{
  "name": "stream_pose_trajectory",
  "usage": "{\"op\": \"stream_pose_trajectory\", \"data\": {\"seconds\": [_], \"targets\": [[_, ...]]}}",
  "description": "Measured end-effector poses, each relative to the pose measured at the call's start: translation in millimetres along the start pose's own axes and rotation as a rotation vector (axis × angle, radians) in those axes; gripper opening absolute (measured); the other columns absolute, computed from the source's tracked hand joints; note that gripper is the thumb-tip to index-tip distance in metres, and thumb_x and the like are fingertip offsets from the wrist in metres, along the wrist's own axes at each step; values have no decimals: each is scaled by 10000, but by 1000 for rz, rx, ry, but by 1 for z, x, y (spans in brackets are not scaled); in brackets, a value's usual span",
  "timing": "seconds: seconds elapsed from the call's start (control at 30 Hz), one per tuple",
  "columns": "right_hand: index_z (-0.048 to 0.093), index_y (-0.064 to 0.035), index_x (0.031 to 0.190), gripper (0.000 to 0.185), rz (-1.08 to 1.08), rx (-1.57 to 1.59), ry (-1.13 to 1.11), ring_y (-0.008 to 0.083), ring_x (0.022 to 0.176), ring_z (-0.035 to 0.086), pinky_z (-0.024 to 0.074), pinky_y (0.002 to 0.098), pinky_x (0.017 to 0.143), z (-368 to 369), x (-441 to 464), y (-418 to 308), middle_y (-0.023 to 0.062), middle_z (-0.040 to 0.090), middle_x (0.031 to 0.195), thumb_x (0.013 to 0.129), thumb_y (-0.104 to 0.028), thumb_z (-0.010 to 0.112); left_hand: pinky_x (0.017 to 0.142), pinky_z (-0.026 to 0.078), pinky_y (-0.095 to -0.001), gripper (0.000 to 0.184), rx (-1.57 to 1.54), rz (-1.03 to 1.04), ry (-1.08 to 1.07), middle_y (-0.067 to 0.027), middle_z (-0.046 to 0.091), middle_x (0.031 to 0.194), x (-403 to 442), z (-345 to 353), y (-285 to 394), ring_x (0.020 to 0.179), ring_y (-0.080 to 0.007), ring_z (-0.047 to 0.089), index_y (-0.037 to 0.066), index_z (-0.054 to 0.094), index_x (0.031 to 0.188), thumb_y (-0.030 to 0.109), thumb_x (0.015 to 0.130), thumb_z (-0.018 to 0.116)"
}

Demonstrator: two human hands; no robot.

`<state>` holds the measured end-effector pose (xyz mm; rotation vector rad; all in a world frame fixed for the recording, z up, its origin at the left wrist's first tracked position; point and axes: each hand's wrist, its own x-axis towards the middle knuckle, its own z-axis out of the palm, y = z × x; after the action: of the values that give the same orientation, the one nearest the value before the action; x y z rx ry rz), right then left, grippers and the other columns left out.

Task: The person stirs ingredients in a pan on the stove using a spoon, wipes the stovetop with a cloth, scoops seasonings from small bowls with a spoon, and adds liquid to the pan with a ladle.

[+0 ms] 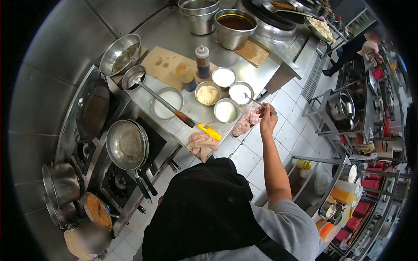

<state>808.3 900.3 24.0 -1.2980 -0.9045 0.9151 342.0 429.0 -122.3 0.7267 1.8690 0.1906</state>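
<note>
My right hand [267, 118] is closed around the handle of a metal spoon [257, 102]. The spoon's head dips into white powder or grains in a round metal bowl [231, 100] near the counter's right edge. Beside that bowl are two more with white contents, a nearer bowl [216, 118] and a farther bowl [214, 78], plus a bowl [197, 96] of pale yellow granules. Pale pink raw meat [248, 122] lies just below my hand, past the counter edge; its container is mostly hidden. My left hand is out of sight, below or behind the black apron [204, 209].
On the counter rest a long ladle [163, 102], two squeeze bottles, a yellow-handled item [209, 131] and a pink cloth [201, 144]. A pot of dark liquid [226, 37] stands behind. Pans [126, 143] sit on the left stove. Another person [350, 50] stands far right.
</note>
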Motion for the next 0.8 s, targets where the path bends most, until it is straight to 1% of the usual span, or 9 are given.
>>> {"op": "stream_pose_trajectory", "data": {"seconds": [0.13,0.33,0.37,0.5,0.57,0.6,0.67,0.73,0.8], "targets": [[620,31,1019,302,47,56,15,104,617,585,428,223,537,-8,2,0,80,649,776,986,-240,490,759,516,-379,287,2,5,-4,-191,681,930,2,2,2,878,-326,661,35,671,981,273,822,650],[604,36,1021,311,81,117,26,120,622,591,432,229,541,-7,0,-1,91,650,794,980,-256,504,765,515,-379,291,-12,24,11,-192,681,934,1,5,1,884,-328,660,33,669,991,269,822,651],[576,38,1050,302,107,128,13,126,650,585,437,241,563,-7,0,-2,92,634,804,975,-246,506,766,515,-379,291,-13,30,15,-193,681,935,-1,7,0,885,-328,660,32,669,993,268,822,651],[608,24,1048,349,92,71,-13,124,666,590,473,235,593,2,-3,-24,82,639,807,961,-304,523,771,515,-379,294,2,82,61,-194,680,938,-16,17,-13,889,-330,660,31,668,999,265,822,651],[606,22,1059,348,86,66,-75,123,678,585,477,239,610,21,-10,-37,76,632,806,957,-301,523,773,515,-379,296,44,116,107,-194,680,939,-26,27,-22,891,-330,660,30,668,1002,264,822,652],[604,20,1063,344,103,74,-105,122,680,580,477,240,619,33,-17,-47,72,626,802,956,-296,523,774,514,-379,296,32,85,141,-195,680,940,-35,31,-23,892,-331,660,30,667,1004,263,822,652],[600,17,1058,350,155,187,-219,115,668,558,461,237,608,63,-32,-51,64,610,779,959,-309,521,782,513,-389,304,-99,-30,213,-204,675,947,-66,30,5,911,-345,654,25,666,982,282,822,648],[592,15,1058,353,118,175,-485,111,644,535,443,236,590,99,-58,-60,61,597,761,964,-317,516,790,512,-399,315,-225,-127,268,-214,670,954,-82,47,-5,930,-360,648,20,665,961,302,822,644],[574,12,1085,324,193,191,-638,123,634,550,433,247,579,148,-90,-60,81,618,771,968,-282,507,805,511,-422,349,-235,-60,385,-231,662,962,-84,69,-29,948,-386,636,15,662,951,340,832,621]]}}
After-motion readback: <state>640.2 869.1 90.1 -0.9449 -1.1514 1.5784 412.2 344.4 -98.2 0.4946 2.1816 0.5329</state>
